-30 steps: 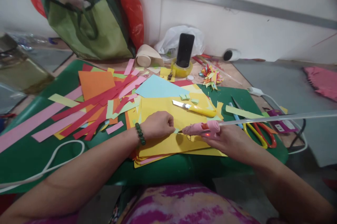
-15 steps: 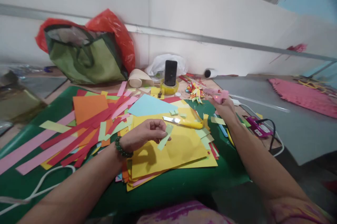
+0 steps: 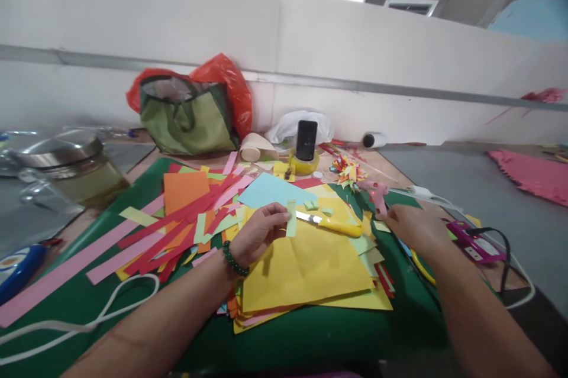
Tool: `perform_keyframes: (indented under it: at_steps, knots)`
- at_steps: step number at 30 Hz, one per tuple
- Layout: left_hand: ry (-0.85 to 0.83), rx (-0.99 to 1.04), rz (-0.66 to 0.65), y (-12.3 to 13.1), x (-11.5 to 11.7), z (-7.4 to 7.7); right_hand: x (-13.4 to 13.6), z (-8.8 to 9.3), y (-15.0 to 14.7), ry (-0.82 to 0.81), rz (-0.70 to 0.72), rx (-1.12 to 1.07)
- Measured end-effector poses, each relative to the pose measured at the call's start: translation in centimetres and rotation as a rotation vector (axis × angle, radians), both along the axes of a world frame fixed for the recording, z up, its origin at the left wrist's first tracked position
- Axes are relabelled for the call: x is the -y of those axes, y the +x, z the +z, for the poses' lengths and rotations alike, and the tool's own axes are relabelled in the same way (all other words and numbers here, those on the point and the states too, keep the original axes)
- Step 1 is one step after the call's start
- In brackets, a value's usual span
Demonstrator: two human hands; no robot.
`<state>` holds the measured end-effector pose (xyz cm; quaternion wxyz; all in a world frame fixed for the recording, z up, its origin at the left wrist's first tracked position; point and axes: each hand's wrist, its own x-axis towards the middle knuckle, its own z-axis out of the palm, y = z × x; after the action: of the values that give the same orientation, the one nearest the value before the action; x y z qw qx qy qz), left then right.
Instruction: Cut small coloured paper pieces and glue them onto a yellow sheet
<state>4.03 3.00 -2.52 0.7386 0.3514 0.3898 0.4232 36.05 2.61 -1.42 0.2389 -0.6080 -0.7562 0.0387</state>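
Observation:
My left hand [image 3: 265,228], with a dark green bead bracelet [image 3: 234,259] at its wrist, pinches a short pale green paper strip [image 3: 291,219] above the yellow paper sheets [image 3: 306,271]. A yellow-handled utility knife [image 3: 335,225] lies on those sheets, its blade beside the strip. On the right, my right hand [image 3: 410,227] is low over the green mat, fingers drawn together. Just beyond its fingertips stands a pink glue gun [image 3: 377,194], apart from the palm. What the right fingers hold, if anything, is hidden. A multicoloured paper-strip cluster [image 3: 349,171] lies behind the glue gun.
Red strips [image 3: 177,216] and other coloured strips spread over the left of the green mat [image 3: 310,339]. Behind stand a phone [image 3: 306,140] on a tape roll [image 3: 305,164] and a green bag [image 3: 189,120]. A glass jar [image 3: 75,168] is left; a purple power adapter [image 3: 475,242] is right.
The view has swung left and up. My right hand has drawn back from the glue gun, which it gripped before. The strip in my left hand has turned more upright.

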Motion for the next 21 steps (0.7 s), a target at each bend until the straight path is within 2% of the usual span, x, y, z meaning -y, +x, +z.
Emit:
perform_keyframes:
  at_steps: [2,4,7,9,11,13,17,21]
  knots:
    - [-0.003,0.024,-0.037,0.3,0.3,0.0,2.1,0.5,-3.3,-0.007,0.042,0.048]
    - [-0.005,0.023,-0.076,0.7,0.6,0.0,3.5,0.5,-7.0,0.077,0.290,0.027]
    - [0.002,-0.001,-0.103,1.0,1.1,0.2,3.7,-0.3,-11.1,0.297,0.551,0.079]
    - [0.010,-0.016,-0.105,1.1,1.3,0.2,3.2,-0.8,-12.4,0.359,0.616,0.078]
    - [0.019,-0.020,-0.093,1.0,1.2,0.1,2.6,-1.2,-12.8,0.350,0.614,-0.038]
    - [0.040,-0.036,-0.078,0.8,1.1,-0.1,2.3,-1.3,-13.0,0.267,0.556,-0.221]
    - [0.142,-0.160,-0.080,0.7,1.0,-0.4,2.0,-1.0,-13.3,-0.044,0.367,-0.549]
    - [0.250,-0.274,-0.093,0.9,1.1,-0.4,1.5,-0.9,-13.5,-0.319,0.256,-0.752]
